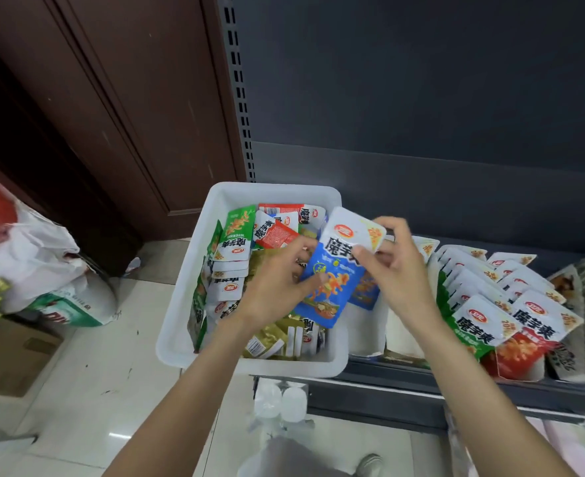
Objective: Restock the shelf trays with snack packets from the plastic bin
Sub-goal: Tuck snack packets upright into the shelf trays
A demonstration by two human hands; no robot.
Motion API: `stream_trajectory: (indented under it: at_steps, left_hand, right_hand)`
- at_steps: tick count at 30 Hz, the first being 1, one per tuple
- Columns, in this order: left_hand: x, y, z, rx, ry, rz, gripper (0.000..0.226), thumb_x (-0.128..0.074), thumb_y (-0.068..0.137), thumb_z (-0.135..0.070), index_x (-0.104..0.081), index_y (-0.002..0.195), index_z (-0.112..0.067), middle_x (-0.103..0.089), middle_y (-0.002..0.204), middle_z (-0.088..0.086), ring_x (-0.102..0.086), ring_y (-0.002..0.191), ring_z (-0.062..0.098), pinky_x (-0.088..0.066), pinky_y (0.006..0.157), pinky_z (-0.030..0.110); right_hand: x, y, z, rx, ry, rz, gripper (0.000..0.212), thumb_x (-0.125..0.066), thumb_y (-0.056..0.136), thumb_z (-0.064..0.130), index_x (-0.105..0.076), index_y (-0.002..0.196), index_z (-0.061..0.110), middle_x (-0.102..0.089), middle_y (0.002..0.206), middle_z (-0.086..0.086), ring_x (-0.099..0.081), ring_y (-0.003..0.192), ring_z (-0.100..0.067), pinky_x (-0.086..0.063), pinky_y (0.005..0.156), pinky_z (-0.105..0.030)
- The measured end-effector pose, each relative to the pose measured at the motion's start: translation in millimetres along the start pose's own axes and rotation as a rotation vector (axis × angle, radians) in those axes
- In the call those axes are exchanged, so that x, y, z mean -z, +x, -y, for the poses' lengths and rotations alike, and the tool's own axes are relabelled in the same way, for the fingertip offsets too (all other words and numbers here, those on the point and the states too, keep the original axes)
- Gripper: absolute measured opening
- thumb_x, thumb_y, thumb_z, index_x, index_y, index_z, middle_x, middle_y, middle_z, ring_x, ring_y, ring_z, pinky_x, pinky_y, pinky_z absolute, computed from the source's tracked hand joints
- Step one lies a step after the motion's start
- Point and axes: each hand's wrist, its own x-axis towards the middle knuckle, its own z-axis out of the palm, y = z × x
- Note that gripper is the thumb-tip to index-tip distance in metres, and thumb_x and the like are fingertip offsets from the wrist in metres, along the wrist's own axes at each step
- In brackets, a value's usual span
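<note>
A white plastic bin (187,304) sits at the left end of the shelf, filled with green, red, gold and white snack packets. Over its right side both hands hold a blue-and-white snack packet (335,270). My left hand (277,280) grips the packet's lower left edge, thumb on its face. My right hand (397,263) pinches its white top corner. To the right, shelf trays (370,335) stand in a row: one holds blue packets (365,292), others hold green packets (469,321) and red packets (531,325) standing upright.
A dark shelf back panel (421,98) rises behind the trays, with a slotted upright (239,98) at its left. Brown wooden panelling (112,98) stands left of that. White sacks (43,270) and a cardboard box (9,356) lie on the tiled floor (112,373).
</note>
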Motion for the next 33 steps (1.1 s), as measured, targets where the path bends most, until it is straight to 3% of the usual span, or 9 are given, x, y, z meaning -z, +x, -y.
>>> stream_trajectory:
  at_steps: [5, 7, 9, 12, 17, 22, 26, 31, 33]
  left_hand:
    - [-41.7, 4.7, -2.8, -0.020, 0.152, 0.008, 0.025, -0.070, 0.084, -0.022, -0.049, 0.098, -0.026, -0.062, 0.093, -0.006, -0.068, 0.071, 0.007, -0.055, 0.057, 0.026]
    - [-56.8, 8.2, 2.5, -0.073, 0.308, -0.035, 0.024, -0.070, 0.083, -0.025, -0.050, 0.093, -0.020, -0.067, 0.093, -0.005, -0.069, 0.073, 0.009, -0.055, 0.058, 0.028]
    - [-66.6, 11.5, 9.3, -0.120, 0.421, -0.089, 0.025, -0.070, 0.082, -0.030, -0.052, 0.091, -0.016, -0.072, 0.094, -0.001, -0.070, 0.078, 0.013, -0.056, 0.060, 0.036]
    - [-73.1, 14.4, 12.3, -0.128, 0.422, -0.137, 0.023, -0.069, 0.084, -0.030, -0.058, 0.096, -0.014, -0.073, 0.094, 0.001, -0.070, 0.080, 0.013, -0.057, 0.060, 0.037]
    - [-74.6, 18.6, 5.9, -0.152, 0.357, -0.115, 0.018, -0.062, 0.090, -0.024, -0.059, 0.103, -0.013, -0.071, 0.099, -0.001, -0.070, 0.083, 0.009, -0.057, 0.060, 0.033]
    - [-76.2, 22.5, 5.0, -0.094, 0.349, -0.089, 0.032, -0.060, 0.091, -0.023, -0.047, 0.119, -0.015, -0.066, 0.105, 0.000, -0.069, 0.085, 0.011, -0.057, 0.061, 0.022]
    - [-79.4, 21.2, 21.5, -0.080, 0.438, -0.108, 0.031, -0.062, 0.090, -0.025, -0.048, 0.114, -0.013, -0.068, 0.101, 0.002, -0.068, 0.085, 0.010, -0.054, 0.061, 0.020]
    - [-79.8, 22.2, 37.7, -0.119, 0.607, -0.232, 0.027, -0.069, 0.084, -0.030, -0.056, 0.104, -0.017, -0.066, 0.092, -0.004, -0.062, 0.083, 0.011, -0.050, 0.063, 0.024]
    - [-78.4, 25.7, 40.7, -0.143, 0.643, -0.250, 0.020, -0.070, 0.083, -0.027, -0.058, 0.097, -0.019, -0.065, 0.090, -0.007, -0.058, 0.081, 0.012, -0.043, 0.059, 0.020]
  right_hand:
    - [42.5, -9.2, -12.8, 0.174, -0.420, -0.084, 0.014, -0.063, 0.090, 0.023, -0.051, 0.090, 0.030, -0.071, 0.074, 0.002, -0.068, 0.066, -0.010, -0.055, 0.055, -0.039]
    - [53.3, -12.3, -16.8, 0.265, -0.529, -0.108, 0.006, -0.060, 0.091, 0.029, -0.055, 0.091, 0.026, -0.065, 0.063, 0.008, -0.062, 0.057, -0.006, -0.049, 0.054, -0.026]
    - [59.9, -14.2, -17.9, 0.319, -0.567, -0.129, 0.015, -0.055, 0.093, 0.031, -0.061, 0.091, 0.017, -0.052, 0.054, 0.015, -0.053, 0.053, -0.003, -0.033, 0.048, -0.010]
    - [65.6, -12.2, -20.8, 0.302, -0.577, -0.143, 0.015, -0.056, 0.094, 0.024, -0.064, 0.093, 0.010, -0.044, 0.051, 0.017, -0.052, 0.052, 0.002, -0.030, 0.045, -0.009]
    - [68.5, -8.7, -17.5, 0.340, -0.612, -0.203, 0.015, -0.054, 0.095, 0.023, -0.064, 0.103, 0.014, -0.057, 0.066, 0.013, -0.054, 0.054, 0.005, -0.034, 0.047, -0.006]
    - [66.1, -2.8, -23.4, 0.394, -0.676, -0.190, 0.022, -0.049, 0.095, 0.029, -0.063, 0.104, 0.013, -0.065, 0.072, 0.005, -0.055, 0.060, -0.001, -0.032, 0.047, -0.004]
    - [60.3, -0.1, -32.4, 0.355, -0.674, -0.092, 0.033, -0.042, 0.095, 0.038, -0.061, 0.103, 0.013, -0.069, 0.078, 0.001, -0.056, 0.064, -0.002, -0.036, 0.049, -0.004]
    - [51.7, 4.6, -44.6, 0.301, -0.746, -0.052, 0.018, -0.054, 0.095, 0.025, -0.062, 0.101, 0.011, -0.066, 0.085, 0.004, -0.058, 0.071, -0.006, -0.032, 0.052, -0.004]
    - [50.1, 8.3, -52.3, 0.295, -0.790, -0.027, 0.010, -0.057, 0.093, 0.019, -0.063, 0.097, 0.012, -0.067, 0.091, -0.002, -0.064, 0.077, -0.016, -0.042, 0.058, -0.015]
